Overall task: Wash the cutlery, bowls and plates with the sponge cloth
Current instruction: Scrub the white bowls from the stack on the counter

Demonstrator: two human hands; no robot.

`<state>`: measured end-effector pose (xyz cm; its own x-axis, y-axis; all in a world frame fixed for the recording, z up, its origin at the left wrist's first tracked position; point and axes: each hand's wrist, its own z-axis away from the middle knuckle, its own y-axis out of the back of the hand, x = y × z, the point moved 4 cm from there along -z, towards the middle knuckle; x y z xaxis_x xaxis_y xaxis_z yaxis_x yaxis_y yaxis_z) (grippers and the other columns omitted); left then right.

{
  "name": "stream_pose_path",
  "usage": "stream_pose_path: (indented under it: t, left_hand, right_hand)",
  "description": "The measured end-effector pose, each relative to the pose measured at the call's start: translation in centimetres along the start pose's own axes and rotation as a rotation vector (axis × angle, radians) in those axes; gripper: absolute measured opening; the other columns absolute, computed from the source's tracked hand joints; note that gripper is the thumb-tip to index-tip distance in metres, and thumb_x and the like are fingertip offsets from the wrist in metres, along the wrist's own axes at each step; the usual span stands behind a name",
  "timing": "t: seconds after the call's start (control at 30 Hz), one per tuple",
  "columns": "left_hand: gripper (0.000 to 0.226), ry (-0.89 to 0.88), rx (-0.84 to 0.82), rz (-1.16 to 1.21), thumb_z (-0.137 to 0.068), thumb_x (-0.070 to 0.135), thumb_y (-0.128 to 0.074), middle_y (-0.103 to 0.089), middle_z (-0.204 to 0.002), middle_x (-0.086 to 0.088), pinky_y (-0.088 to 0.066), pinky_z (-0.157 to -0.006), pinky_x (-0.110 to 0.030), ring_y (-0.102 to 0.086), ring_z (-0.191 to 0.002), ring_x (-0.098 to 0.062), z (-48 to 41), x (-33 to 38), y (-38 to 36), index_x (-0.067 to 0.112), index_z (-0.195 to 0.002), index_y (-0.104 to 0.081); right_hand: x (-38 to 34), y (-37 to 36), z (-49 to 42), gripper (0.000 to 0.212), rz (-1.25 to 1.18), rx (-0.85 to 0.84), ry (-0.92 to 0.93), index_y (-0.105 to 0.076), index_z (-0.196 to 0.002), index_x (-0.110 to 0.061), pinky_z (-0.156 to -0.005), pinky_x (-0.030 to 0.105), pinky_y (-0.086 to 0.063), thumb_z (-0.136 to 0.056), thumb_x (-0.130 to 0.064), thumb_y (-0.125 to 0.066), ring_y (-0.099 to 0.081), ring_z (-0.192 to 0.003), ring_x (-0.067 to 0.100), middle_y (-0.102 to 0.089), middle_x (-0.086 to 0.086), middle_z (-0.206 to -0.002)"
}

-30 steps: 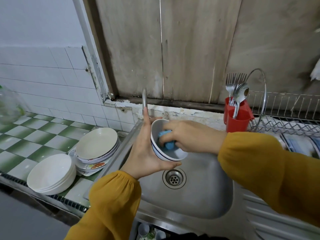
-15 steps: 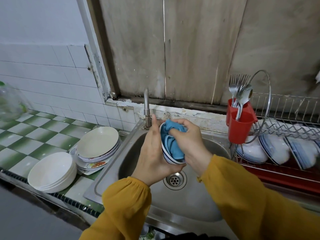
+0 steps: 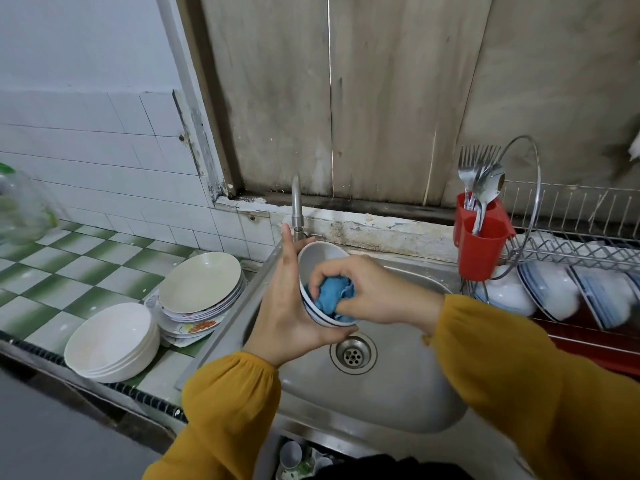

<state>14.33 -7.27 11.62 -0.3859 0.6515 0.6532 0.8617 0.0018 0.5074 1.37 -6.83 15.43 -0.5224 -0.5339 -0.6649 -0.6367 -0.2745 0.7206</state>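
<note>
Over the steel sink (image 3: 398,403) my left hand (image 3: 287,306) holds a small white bowl with blue rim lines (image 3: 317,261), tilted toward my right side. My right hand (image 3: 374,292) presses a blue sponge cloth (image 3: 334,296) inside the bowl's lower part. On the tiled counter to the left stand a stack of white bowls (image 3: 110,341) and a stack of plates (image 3: 199,282). Forks and spoons (image 3: 479,181) stand in a red cutlery holder (image 3: 479,247) at the right.
The tap (image 3: 297,209) rises just behind the bowl. A wire dish rack (image 3: 581,251) at the right holds several blue-rimmed bowls (image 3: 550,289). The sink drain (image 3: 353,355) lies below my hands. A clear container (image 3: 24,209) sits at the far left.
The cloth has moved from covering the bowl's opening down into its lower part, leaving the upper inside bare. The bowl has turned a little in my left hand.
</note>
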Motion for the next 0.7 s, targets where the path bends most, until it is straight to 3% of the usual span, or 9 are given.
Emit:
stream_pose_path:
  t: [0.03,0.1,0.2,0.3,0.4,0.47,0.53,0.63,0.7]
  left_hand:
    - [0.15,0.01,0.003,-0.001,-0.053,0.041,-0.09,-0.04,-0.14,0.0,-0.04,-0.11,-0.036,-0.045,-0.131,-0.016,0.2,0.3,0.0,0.016,-0.152,0.021]
    - [0.148,0.017,0.018,-0.003,-0.055,0.042,-0.088,-0.041,-0.139,-0.001,-0.037,-0.111,-0.029,-0.043,-0.132,-0.012,0.3,1.1,-0.5,0.013,-0.152,0.02]
    - [0.145,-0.016,0.035,-0.029,-0.055,0.037,-0.088,-0.039,-0.134,0.008,-0.032,-0.107,-0.013,-0.038,-0.13,0.004,-0.1,2.1,-0.8,0.015,-0.151,0.018]
    - [0.148,-0.035,0.009,-0.001,-0.054,0.043,-0.088,-0.04,-0.138,0.004,-0.04,-0.109,-0.03,-0.043,-0.132,-0.009,0.0,1.9,0.3,0.016,-0.151,0.02]
    - [0.149,-0.024,-0.012,-0.007,-0.055,0.046,-0.088,-0.039,-0.142,-0.002,-0.038,-0.112,-0.036,-0.043,-0.133,-0.017,0.2,1.7,0.7,0.013,-0.151,0.021]
    - [0.15,0.018,-0.006,0.052,-0.054,0.042,-0.088,-0.044,-0.136,-0.001,-0.035,-0.112,-0.027,-0.047,-0.129,-0.015,0.2,1.8,0.4,0.01,-0.151,0.021]
    - [0.15,0.037,-0.009,0.068,-0.053,0.042,-0.087,-0.045,-0.134,0.004,-0.032,-0.111,-0.02,-0.048,-0.129,-0.012,0.2,1.9,0.2,0.011,-0.151,0.021]
    - [0.149,0.005,-0.046,0.05,-0.053,0.043,-0.088,-0.041,-0.138,0.011,-0.03,-0.11,-0.018,-0.044,-0.132,-0.01,0.5,1.9,0.5,0.01,-0.152,0.019]
    - [0.151,0.016,-0.057,0.051,-0.053,0.047,-0.088,-0.039,-0.141,0.012,-0.031,-0.111,-0.019,-0.043,-0.133,-0.009,0.8,1.1,1.1,0.013,-0.152,0.02]
  right_hand:
    - [0.3,0.3,-0.1,0.038,0.131,-0.003,0.012,-0.064,-0.085,-0.025,-0.072,0.025,-0.046,-0.069,0.009,-0.058,-0.054,-0.078,0.006,-0.059,-0.01,-0.082]
    - [0.6,0.5,-0.5,0.037,0.296,0.186,0.044,-0.065,-0.095,-0.018,-0.079,0.033,-0.048,-0.071,0.009,-0.058,-0.055,-0.086,0.016,-0.057,-0.003,-0.09]
    - [0.1,0.2,-0.5,0.037,0.068,0.45,0.016,-0.066,-0.096,-0.019,-0.075,0.012,-0.041,-0.072,0.008,-0.061,-0.053,-0.082,0.011,-0.059,-0.008,-0.089]
    - [-0.5,0.3,-0.2,0.039,-0.171,0.136,0.03,-0.064,-0.085,-0.033,-0.069,0.011,-0.042,-0.067,0.002,-0.063,-0.056,-0.074,0.001,-0.062,-0.014,-0.081]
    - [-0.1,0.8,0.3,0.036,0.154,-0.134,0.139,-0.071,-0.089,-0.022,-0.074,0.02,-0.048,-0.067,0.005,-0.058,-0.06,-0.079,0.002,-0.065,-0.008,-0.084]
    - [-0.2,1.1,-0.1,0.031,0.55,-0.044,0.352,-0.072,-0.093,-0.015,-0.071,0.037,-0.052,-0.073,-0.001,-0.052,-0.061,-0.085,0.021,-0.065,0.005,-0.09]
    - [-0.4,0.8,0.0,0.025,0.86,0.165,0.567,-0.071,-0.094,-0.013,-0.064,0.038,-0.053,-0.089,-0.004,-0.049,-0.06,-0.085,0.031,-0.065,0.013,-0.097]
    - [-0.5,-0.2,-0.1,0.027,0.849,0.23,0.614,-0.071,-0.094,-0.012,-0.069,0.038,-0.053,-0.092,0.001,-0.048,-0.06,-0.091,0.03,-0.066,0.014,-0.101]
    - [-0.7,-1.2,-0.4,0.03,0.705,0.057,0.43,-0.07,-0.092,-0.012,-0.071,0.04,-0.051,-0.078,-0.002,-0.046,-0.056,-0.089,0.026,-0.064,0.01,-0.094]
